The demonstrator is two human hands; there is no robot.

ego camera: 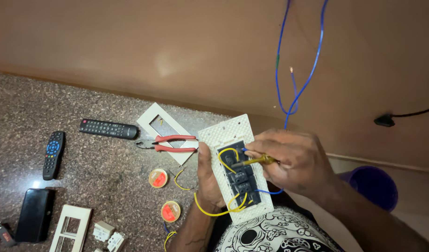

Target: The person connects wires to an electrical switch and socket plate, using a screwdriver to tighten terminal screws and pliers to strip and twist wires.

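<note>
The left hand (206,179) clamps the long edge of the switch plate (235,168) between thumb and fingers; the right hand (294,161) pinches a yellow-handled screwdriver (254,161), its tip at the dark switch modules (240,177). The plate, between both hands, appears light, rigid plastic; hold it by the edges, clear of the wiring. It is white and perforated, with springy yellow wires (219,212) looping below and blue wires (298,93) rising beyond the right hand.
</note>
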